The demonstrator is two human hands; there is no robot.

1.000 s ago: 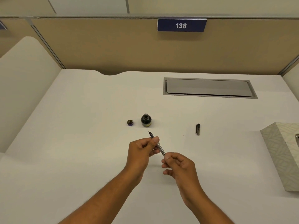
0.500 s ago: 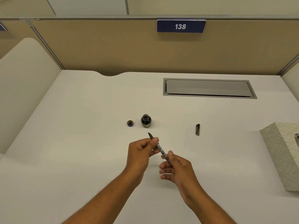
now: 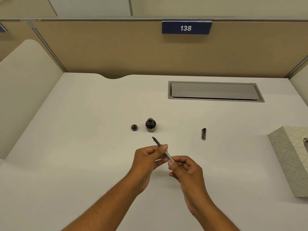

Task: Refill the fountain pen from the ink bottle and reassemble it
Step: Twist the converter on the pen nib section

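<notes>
I hold the pen [image 3: 163,150] above the desk [image 3: 83,147], nib toward the open ink bottle [image 3: 150,125]; my left hand [image 3: 148,158] pinches its front, my right hand [image 3: 185,167] its rear; bottle cap [image 3: 134,127] left of the bottle; pen cap [image 3: 204,134] well right.

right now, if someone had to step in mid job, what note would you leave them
Left hand: pinching the pen near the front, nib pointing up and away toward the ink bottle.
Right hand: gripping the pen's rear end; both hands hold it above the desk.
Ink bottle: upright and open, its lid lying just to its left.
Pen cap: lying on the desk, off to the right.
Done: bottle opened, pen uncapped.
Left: whether ink is already drawn cannot be told; check, fill if needed, close the pen, cap it, put the lid back on the bottle.
</notes>
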